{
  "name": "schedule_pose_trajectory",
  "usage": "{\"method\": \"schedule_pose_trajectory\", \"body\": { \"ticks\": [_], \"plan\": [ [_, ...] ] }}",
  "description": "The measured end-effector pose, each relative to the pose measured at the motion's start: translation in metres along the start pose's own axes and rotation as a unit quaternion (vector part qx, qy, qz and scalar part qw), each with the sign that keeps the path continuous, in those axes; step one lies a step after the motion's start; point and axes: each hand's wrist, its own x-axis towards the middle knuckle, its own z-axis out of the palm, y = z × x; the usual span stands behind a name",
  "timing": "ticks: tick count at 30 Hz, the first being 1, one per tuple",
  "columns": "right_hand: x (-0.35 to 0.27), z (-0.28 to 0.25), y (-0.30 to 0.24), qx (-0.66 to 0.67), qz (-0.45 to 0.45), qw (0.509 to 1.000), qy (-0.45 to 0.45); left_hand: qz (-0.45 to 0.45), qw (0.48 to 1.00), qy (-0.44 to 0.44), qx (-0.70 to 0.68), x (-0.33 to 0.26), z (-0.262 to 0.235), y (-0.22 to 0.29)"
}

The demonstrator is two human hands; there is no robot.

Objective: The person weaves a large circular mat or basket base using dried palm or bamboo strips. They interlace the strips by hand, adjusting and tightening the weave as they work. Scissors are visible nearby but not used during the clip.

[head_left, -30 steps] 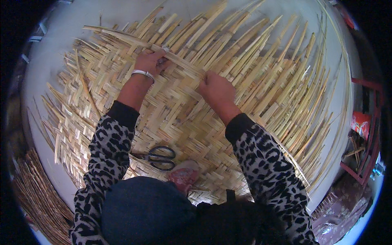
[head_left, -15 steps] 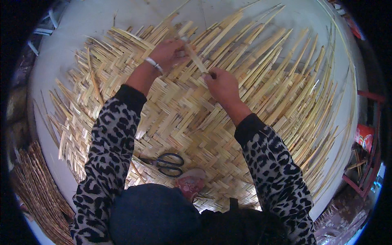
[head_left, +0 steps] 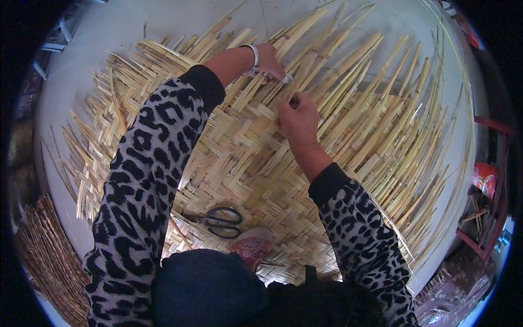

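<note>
A large herringbone mat woven of pale split strips, like bamboo or reed (head_left: 234, 158), lies on the floor with loose ends fanning out along its far and right sides. My left hand (head_left: 268, 61), with a bracelet at the wrist, is closed among the strips at the far edge. A small white patch shows at its fingertips. Just nearer and to the right, my right hand (head_left: 299, 117) pinches a strip (head_left: 302, 76) at the edge of the weave. My fingers partly hide where the strips cross. Dark-handled scissors (head_left: 223, 222) lie on the mat near my body.
A pink patterned shoe (head_left: 254, 246) rests on the mat, beside my dark-clad knee (head_left: 207, 283). At the left lies a bundle of brown stalks (head_left: 52, 256). A reddish frame (head_left: 493, 218) and a red packet (head_left: 484, 179) stand at the right, beyond the pale floor (head_left: 436, 261).
My left hand has swung right and slightly away, down among the strips. The strip stretched between both hands no longer spans that gap. My right hand has moved slightly right and nearer.
</note>
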Motion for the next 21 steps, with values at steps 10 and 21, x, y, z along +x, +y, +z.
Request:
{"method": "schedule_pose_trajectory", "body": {
  "ticks": [10, 21],
  "plan": [
    [0.002, 0.003, 0.009, 0.026, 0.064, 0.998, -0.014, 0.310, 0.908, 0.078, 0.272, 0.003, 0.006, -0.023],
    [0.005, -0.003, -0.001, -0.149, -0.067, 0.979, -0.122, 0.144, 0.924, 0.145, -0.324, -0.043, -0.008, -0.039]
  ]
}}
